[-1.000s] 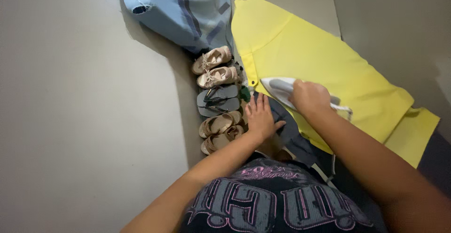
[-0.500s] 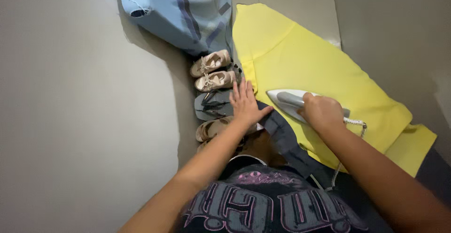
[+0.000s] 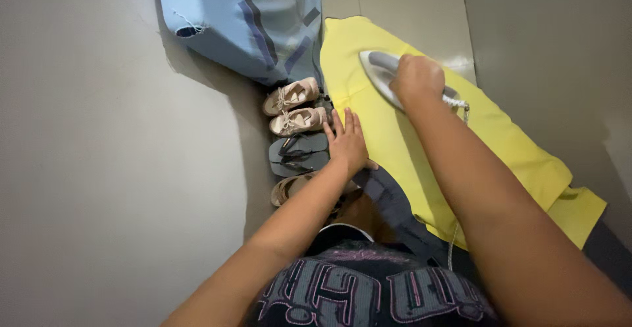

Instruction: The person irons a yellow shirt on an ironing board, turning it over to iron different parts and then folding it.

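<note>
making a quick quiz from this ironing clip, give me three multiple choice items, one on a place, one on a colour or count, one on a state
1. Where do the shoes lie?
A. on the yellow cloth
B. in a row on the floor, between the wall and the cloth
C. on the blue bag

2. What colour is the cloth under the iron?
A. yellow
B. red
C. white

3. How is the left hand?
A. closed round the iron
B. holding a shoe
C. open and flat, fingers spread

Answers:
1 B, the shoes line up on the floor left of the yellow cloth.
2 A, the iron rests on plainly yellow fabric.
3 C, the left hand lies flat at the cloth's edge, while the right hand has its grip on the iron.
</note>
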